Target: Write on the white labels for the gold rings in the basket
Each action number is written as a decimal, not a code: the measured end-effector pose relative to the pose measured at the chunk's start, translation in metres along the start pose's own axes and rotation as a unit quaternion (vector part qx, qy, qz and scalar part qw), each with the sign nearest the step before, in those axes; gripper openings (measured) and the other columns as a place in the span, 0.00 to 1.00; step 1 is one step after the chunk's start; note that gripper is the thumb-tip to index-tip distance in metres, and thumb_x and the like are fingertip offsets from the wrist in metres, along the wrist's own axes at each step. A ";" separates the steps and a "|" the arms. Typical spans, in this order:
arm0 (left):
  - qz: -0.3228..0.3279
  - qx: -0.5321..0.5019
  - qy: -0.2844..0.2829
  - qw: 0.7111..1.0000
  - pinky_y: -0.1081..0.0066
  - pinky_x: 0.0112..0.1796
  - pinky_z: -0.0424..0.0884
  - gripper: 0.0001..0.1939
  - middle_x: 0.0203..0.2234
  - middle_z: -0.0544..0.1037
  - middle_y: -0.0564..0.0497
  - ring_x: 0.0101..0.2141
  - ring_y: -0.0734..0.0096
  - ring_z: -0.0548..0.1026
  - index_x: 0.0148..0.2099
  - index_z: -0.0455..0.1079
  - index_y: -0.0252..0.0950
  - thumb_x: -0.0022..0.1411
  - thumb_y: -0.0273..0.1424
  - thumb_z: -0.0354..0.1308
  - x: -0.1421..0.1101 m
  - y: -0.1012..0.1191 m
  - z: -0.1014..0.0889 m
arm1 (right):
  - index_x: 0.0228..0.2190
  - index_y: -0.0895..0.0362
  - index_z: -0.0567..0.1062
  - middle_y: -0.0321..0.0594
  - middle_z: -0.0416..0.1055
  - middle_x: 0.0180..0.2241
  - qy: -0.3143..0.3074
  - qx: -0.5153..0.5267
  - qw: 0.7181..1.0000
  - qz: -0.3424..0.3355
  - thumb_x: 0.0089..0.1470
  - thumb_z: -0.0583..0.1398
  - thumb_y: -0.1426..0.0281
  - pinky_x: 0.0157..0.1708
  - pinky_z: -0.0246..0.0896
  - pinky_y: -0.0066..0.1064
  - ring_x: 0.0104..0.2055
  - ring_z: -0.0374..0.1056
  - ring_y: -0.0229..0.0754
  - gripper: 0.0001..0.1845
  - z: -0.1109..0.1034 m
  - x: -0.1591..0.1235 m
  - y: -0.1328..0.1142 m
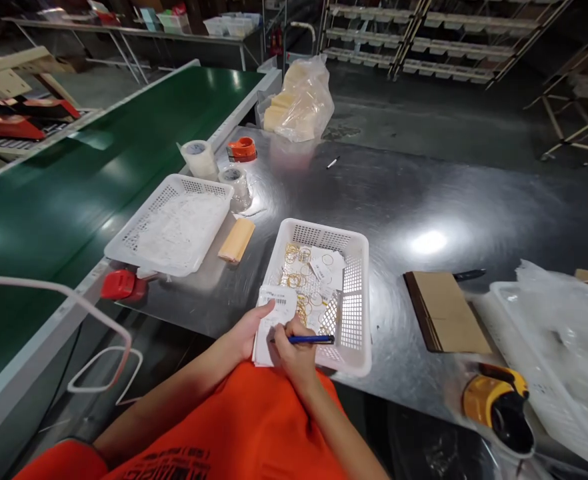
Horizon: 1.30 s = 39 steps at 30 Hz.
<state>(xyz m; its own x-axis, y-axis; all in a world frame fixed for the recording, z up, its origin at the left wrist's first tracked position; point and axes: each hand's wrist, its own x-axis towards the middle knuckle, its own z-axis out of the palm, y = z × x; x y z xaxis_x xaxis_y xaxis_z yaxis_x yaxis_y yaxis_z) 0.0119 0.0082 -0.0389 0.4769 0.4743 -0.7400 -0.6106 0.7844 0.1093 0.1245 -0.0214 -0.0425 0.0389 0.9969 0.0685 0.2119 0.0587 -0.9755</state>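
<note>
The shiny steel tabletop [384,200] gives open room toward two o'clock from the white, slotted basket [353,300]. By the basket's seven o'clock rim, the left hand [247,331] holds white, barcoded labels [280,304]; the right hand [297,355] grips a blue pen [311,339] over them.

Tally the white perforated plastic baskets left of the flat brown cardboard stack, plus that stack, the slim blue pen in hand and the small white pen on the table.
White baskets: 2 (left basket, middle basket)
Cardboard stack: 1
Blue pen: 1
White pen: 1
Total: 5
</note>
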 end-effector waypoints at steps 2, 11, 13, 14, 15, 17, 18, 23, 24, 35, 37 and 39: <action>0.002 0.005 0.012 1.000 0.65 0.43 0.70 0.24 0.35 0.80 0.38 0.37 0.57 0.78 0.54 0.65 0.22 0.66 0.38 0.48 -0.002 0.000 0.002 | 0.14 0.53 0.49 0.28 0.48 0.13 -0.003 0.003 1.000 0.001 0.50 0.54 0.67 0.23 0.49 0.31 0.17 0.47 0.33 0.21 0.000 0.000 0.000; 0.005 0.004 0.008 1.000 0.66 0.41 0.71 0.24 0.34 0.80 0.39 0.36 0.57 0.79 0.54 0.66 0.22 0.64 0.37 0.51 0.001 -0.002 -0.004 | 0.14 0.52 0.50 0.28 0.47 0.13 -0.017 0.034 0.999 0.018 0.49 0.55 0.66 0.21 0.48 0.30 0.17 0.47 0.34 0.20 -0.002 0.000 -0.002; 0.006 0.005 0.004 1.000 0.65 0.41 0.71 0.24 0.34 0.80 0.38 0.35 0.56 0.79 0.54 0.67 0.22 0.64 0.37 0.51 0.002 -0.002 -0.006 | 0.14 0.53 0.50 0.28 0.46 0.13 -0.017 0.029 0.999 0.015 0.48 0.55 0.66 0.21 0.48 0.30 0.17 0.47 0.33 0.20 -0.002 0.000 -0.002; 0.005 0.005 0.004 1.000 0.65 0.41 0.71 0.24 0.34 0.80 0.39 0.35 0.57 0.79 0.53 0.67 0.22 0.64 0.37 0.51 0.002 -0.002 -0.006 | 0.14 0.53 0.50 0.28 0.47 0.13 -0.017 0.028 0.999 0.015 0.48 0.54 0.67 0.21 0.48 0.30 0.17 0.47 0.33 0.20 -0.001 0.000 -0.001; 0.002 0.005 0.006 1.000 0.65 0.41 0.71 0.24 0.33 0.80 0.39 0.35 0.57 0.79 0.53 0.67 0.22 0.64 0.37 0.51 0.002 -0.002 -0.006 | 0.14 0.53 0.50 0.28 0.47 0.13 -0.015 0.029 0.999 0.016 0.49 0.54 0.67 0.21 0.48 0.30 0.18 0.47 0.33 0.20 -0.001 0.000 0.000; 0.004 0.005 0.018 1.000 0.66 0.40 0.71 0.23 0.33 0.80 0.39 0.33 0.58 0.79 0.53 0.67 0.22 0.64 0.37 0.50 0.000 -0.002 -0.004 | 0.14 0.53 0.50 0.28 0.48 0.14 -0.007 0.033 0.999 0.021 0.49 0.55 0.66 0.21 0.48 0.30 0.18 0.48 0.33 0.20 0.000 -0.001 0.001; 0.006 0.006 0.026 1.000 0.66 0.39 0.71 0.23 0.32 0.80 0.40 0.32 0.59 0.79 0.53 0.67 0.22 0.65 0.37 0.49 0.000 -0.002 -0.002 | 0.14 0.53 0.50 0.28 0.48 0.14 -0.003 0.035 0.999 0.024 0.49 0.55 0.66 0.21 0.48 0.30 0.18 0.48 0.33 0.20 0.001 -0.001 0.002; 0.010 0.014 0.051 0.999 0.67 0.37 0.71 0.22 0.28 0.80 0.42 0.28 0.62 0.78 0.52 0.67 0.22 0.67 0.36 0.46 -0.003 -0.002 0.003 | 0.14 0.52 0.50 0.28 0.46 0.14 -0.018 0.045 0.998 0.032 0.48 0.55 0.66 0.20 0.46 0.29 0.18 0.47 0.33 0.20 0.001 -0.001 0.000; 0.009 0.014 0.054 0.998 0.67 0.37 0.71 0.22 0.27 0.80 0.42 0.27 0.62 0.78 0.52 0.67 0.22 0.67 0.36 0.46 -0.003 -0.002 0.004 | 0.14 0.52 0.50 0.28 0.46 0.14 -0.018 0.046 0.998 0.035 0.48 0.55 0.66 0.20 0.46 0.29 0.18 0.46 0.33 0.20 0.000 -0.001 -0.001; 0.010 0.018 0.074 0.997 0.69 0.33 0.71 0.21 0.25 0.79 0.44 0.24 0.64 0.77 0.50 0.68 0.23 0.67 0.36 0.46 -0.007 -0.002 0.011 | 0.14 0.53 0.50 0.27 0.47 0.14 0.001 0.038 0.999 0.018 0.48 0.55 0.68 0.20 0.47 0.28 0.18 0.46 0.32 0.19 0.002 0.000 0.006; 0.004 0.021 0.072 0.997 0.68 0.32 0.71 0.22 0.24 0.79 0.43 0.24 0.63 0.77 0.49 0.68 0.22 0.67 0.37 0.46 -0.006 -0.002 0.011 | 0.15 0.53 0.49 0.27 0.46 0.14 -0.007 0.037 0.999 0.009 0.48 0.54 0.69 0.20 0.46 0.28 0.18 0.46 0.32 0.19 0.002 0.000 0.006; -0.001 0.024 0.065 0.998 0.68 0.32 0.71 0.22 0.25 0.79 0.43 0.24 0.63 0.77 0.49 0.68 0.23 0.67 0.37 0.45 -0.005 -0.001 0.011 | 0.15 0.53 0.49 0.27 0.45 0.13 -0.010 0.038 0.999 0.007 0.48 0.54 0.69 0.20 0.46 0.28 0.18 0.45 0.32 0.19 0.001 0.001 0.005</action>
<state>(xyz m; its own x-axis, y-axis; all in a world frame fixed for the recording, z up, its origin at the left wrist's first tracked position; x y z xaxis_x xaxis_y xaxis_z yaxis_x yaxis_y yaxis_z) 0.0170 0.0090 -0.0282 0.3903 0.4185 -0.8201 -0.5766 0.8055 0.1367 0.1247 -0.0205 -0.0473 0.0222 0.9984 0.0517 0.1368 0.0482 -0.9894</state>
